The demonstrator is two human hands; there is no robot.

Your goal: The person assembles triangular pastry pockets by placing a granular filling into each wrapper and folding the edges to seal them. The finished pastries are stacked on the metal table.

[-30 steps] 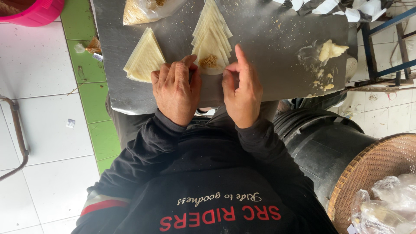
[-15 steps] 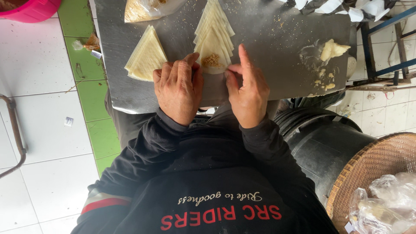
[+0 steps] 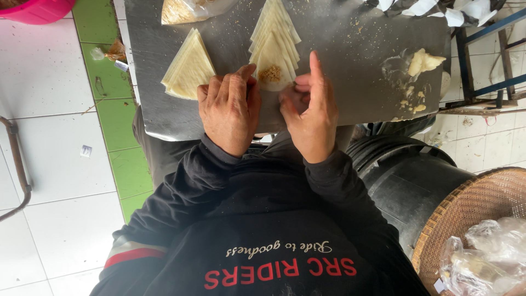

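Seen from above, a person in a black long-sleeved top works at a grey metal counter (image 3: 350,49) dusted with crumbs. The left hand (image 3: 230,112) lies palm down with fingers together, its fingertips touching the near left edge of a fanned row of pale triangular pastry sheets (image 3: 274,33). On the nearest sheet sits a small mound of brown filling (image 3: 270,73). The right hand (image 3: 312,107) rests at the near right edge of the same sheet, forefinger stretched straight out toward the far side and the other fingers curled in; whether they pinch the sheet cannot be told. A second stack of triangular sheets (image 3: 189,68) lies just left of the left hand. A lump of pale dough paste (image 3: 422,61) sits well to the right on the counter. A woven basket (image 3: 482,208) holding plastic bags stands at the near right, beside a black drum (image 3: 411,181).
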